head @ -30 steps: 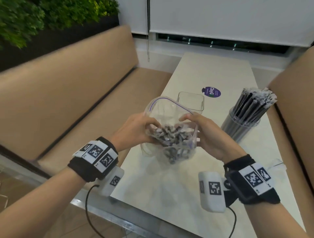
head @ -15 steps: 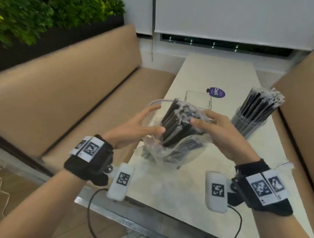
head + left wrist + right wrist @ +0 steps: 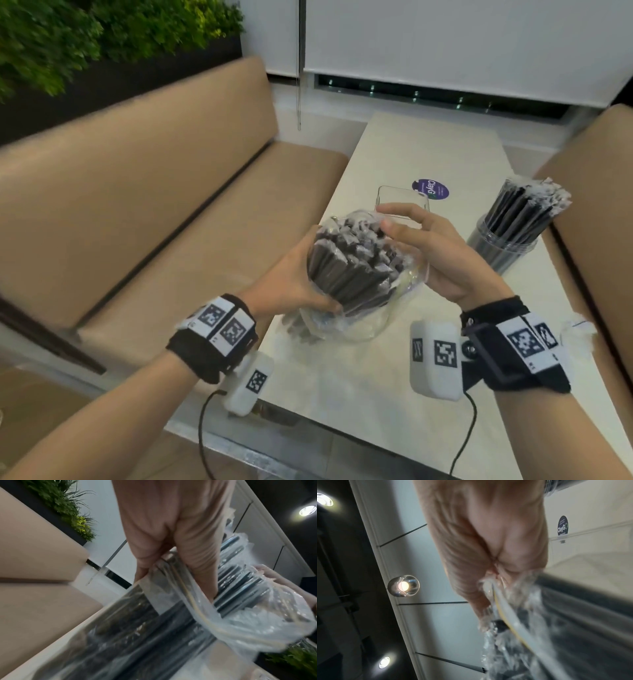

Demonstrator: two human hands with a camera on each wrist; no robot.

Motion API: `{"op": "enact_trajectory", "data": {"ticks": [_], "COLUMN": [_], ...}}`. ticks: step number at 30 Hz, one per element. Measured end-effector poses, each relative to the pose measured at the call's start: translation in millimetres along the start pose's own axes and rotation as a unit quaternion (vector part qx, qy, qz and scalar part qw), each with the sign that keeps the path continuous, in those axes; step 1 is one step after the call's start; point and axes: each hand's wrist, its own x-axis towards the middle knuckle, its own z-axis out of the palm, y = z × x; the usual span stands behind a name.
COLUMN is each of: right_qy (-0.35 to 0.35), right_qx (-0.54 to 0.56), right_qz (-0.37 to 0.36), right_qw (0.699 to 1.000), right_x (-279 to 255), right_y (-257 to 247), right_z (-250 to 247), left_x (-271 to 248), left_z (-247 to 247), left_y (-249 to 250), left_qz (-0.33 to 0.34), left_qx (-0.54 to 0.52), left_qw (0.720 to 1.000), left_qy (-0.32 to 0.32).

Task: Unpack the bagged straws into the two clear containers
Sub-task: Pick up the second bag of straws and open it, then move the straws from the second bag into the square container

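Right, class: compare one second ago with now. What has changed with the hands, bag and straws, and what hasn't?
The straws have come up out of the bag, which has slid down around them. The left hand has moved from the bag's mouth to grip the bundle; the right hand holds the bag's rim. The filled container and empty container stayed put.

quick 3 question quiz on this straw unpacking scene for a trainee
1. True or false: the square clear plastic container on the pale table holds straws.
2. The left hand grips: A) the bundle of black wrapped straws B) that container C) nothing.
3. Fill in: the right hand pinches the rim of the clear plastic ____.
Key: 1 false; 2 A; 3 bag.
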Motion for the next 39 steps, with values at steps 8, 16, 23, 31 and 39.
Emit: {"op": "enact_trajectory", "data": {"ticks": [8,16,23,31,39], "right_qy": [0.24,0.061,-0.041,-0.004,0.031], "right_qx": [-0.11,-0.065,-0.192,-0.253,-0.329], "right_qz": [-0.034,0.095,0.013,-0.092,0.065], "right_qw": [0.964,0.991,0.98,0.963,0.942], "right_x": [21.4,37.9,28.2,21.9,7.3], "right_y": [31.3,34.2,11.7,-2.5,29.5], "right_z": [-2.4,-4.1,11.4,22.6,-0.3], "left_x": [-1.9,-15.0,-13.5,-14.4,-11.1], "left_z": [35.2,48.5,18.6,2.2,23.8], "left_y": [-40.7,-63.7,-24.9,3.7,-21.3], "left_qz": [0.025,0.083,0.086,0.056,-0.055], "left_qx": [-0.047,0.052,0.027,-0.036,-0.014], "left_qw": [0.992,0.982,0.991,0.997,0.985], "left_qy": [0.119,0.163,0.101,0.035,0.163]}}
